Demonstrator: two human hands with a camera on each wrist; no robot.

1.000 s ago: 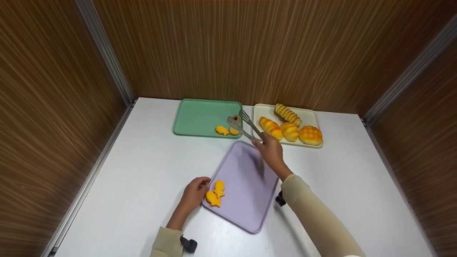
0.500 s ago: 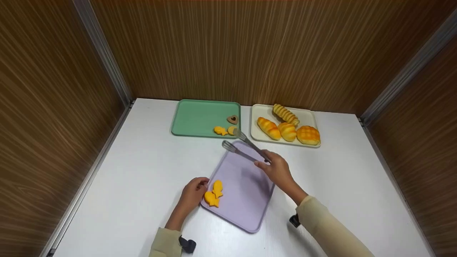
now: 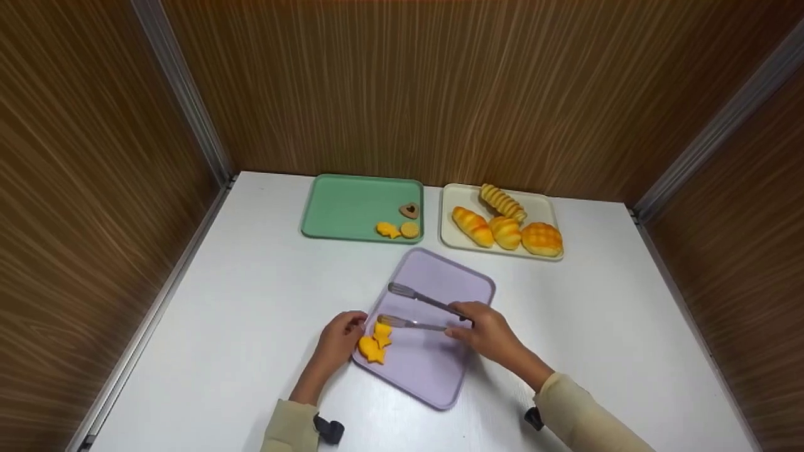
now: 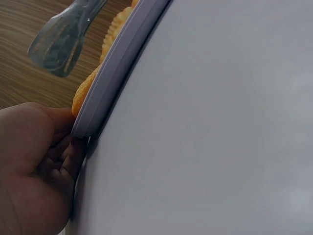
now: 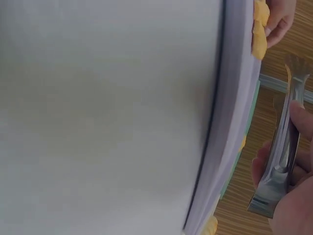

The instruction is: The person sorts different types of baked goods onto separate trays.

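A lavender tray (image 3: 433,376) lies at an angle on the table. My left hand (image 3: 339,339) holds its left edge, the thumb side close to the rim in the left wrist view. Two orange fish-shaped cookies (image 3: 372,350) lie touching in that near-left corner. Metal tongs (image 3: 433,302) are in my right hand (image 3: 493,336), their two arms spread apart with nothing between the tips. One tip hangs over the upper fish cookie and covers part of it. In the right wrist view, fingers and thumb are curled about the tongs (image 5: 276,181).
Behind, a green tray (image 3: 345,207) bears another fish cookie (image 3: 387,230), a round cookie (image 3: 409,230) and a heart-centred brown cookie (image 3: 409,209). To its right, a cream tray (image 3: 543,204) carries several breads (image 3: 504,232). Wood-grain panels (image 3: 402,88) enclose the table.
My right hand has drawn the tongs back from the green tray, toward me and leftward over the lavender tray to the fish cookies. The left hand stays at the rim.
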